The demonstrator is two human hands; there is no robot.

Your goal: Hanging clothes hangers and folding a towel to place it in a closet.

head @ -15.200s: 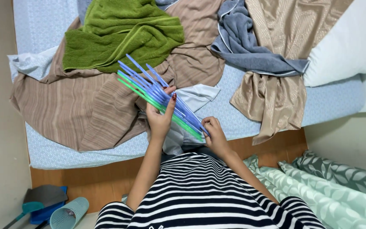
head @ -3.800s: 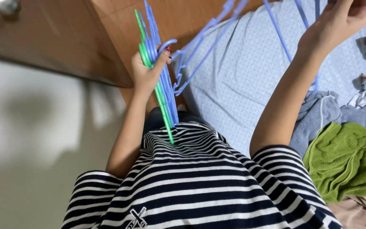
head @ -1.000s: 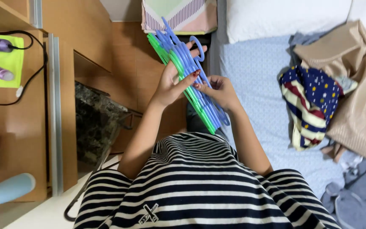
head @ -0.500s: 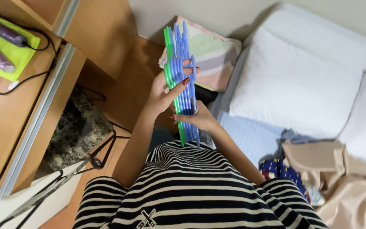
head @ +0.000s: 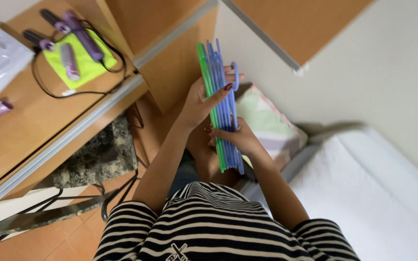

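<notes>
A bundle of blue and green plastic hangers [head: 218, 82] stands upright in front of me. My left hand [head: 201, 99] wraps around the bundle's left side near the top, fingers spread over it. From the right and lower down, my right hand [head: 235, 137] grips the same bundle, its fingers curled around the hangers' lower part. Both forearms rise from my striped shirt [head: 218, 227].
A wooden desk [head: 35, 121] at left carries purple hair tools [head: 76, 36] on a green mat, black cords and a clear packet. A dark-cushioned stool [head: 93, 154] stands below it. A folded pastel cloth [head: 267, 125] and a white pillow [head: 364, 188] lie at right, below a pale wall.
My view has swung from the bed to the desk and wall. The hangers stay in both hands, now held more upright and closer to the wall.
</notes>
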